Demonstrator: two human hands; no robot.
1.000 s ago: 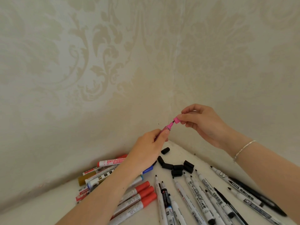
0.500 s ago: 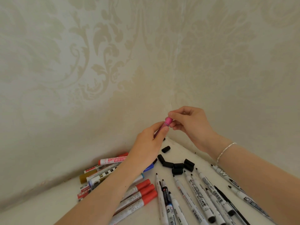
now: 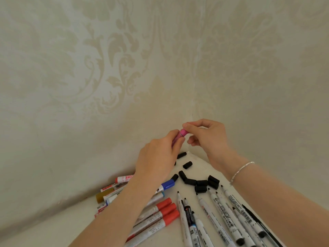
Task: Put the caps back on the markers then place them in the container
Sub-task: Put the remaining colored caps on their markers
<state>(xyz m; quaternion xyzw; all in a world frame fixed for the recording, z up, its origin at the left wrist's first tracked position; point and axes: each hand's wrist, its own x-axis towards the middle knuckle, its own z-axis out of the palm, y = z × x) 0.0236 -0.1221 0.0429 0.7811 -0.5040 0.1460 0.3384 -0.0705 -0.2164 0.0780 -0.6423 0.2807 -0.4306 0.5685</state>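
My left hand [image 3: 158, 157] grips a pink marker [image 3: 177, 138] and holds it up above the table corner. My right hand [image 3: 206, 136] pinches the pink cap [image 3: 183, 132], which sits on the marker's tip. Most of the marker's barrel is hidden inside my left fist. Below the hands, several uncapped black-tipped markers [image 3: 220, 214] lie side by side on the table. Loose black caps [image 3: 197, 182] are scattered near the corner. No container is in view.
Three red-capped markers [image 3: 160, 214] lie under my left forearm. A blue-capped marker [image 3: 167, 184] and a pile of mixed markers [image 3: 114, 191] lie at the left by the wall. Patterned walls close in the white table [image 3: 53, 229] at the back.
My right hand brought the pink cap down onto the marker's tip; a second ago cap and tip were apart. Both hands have drawn closer together.
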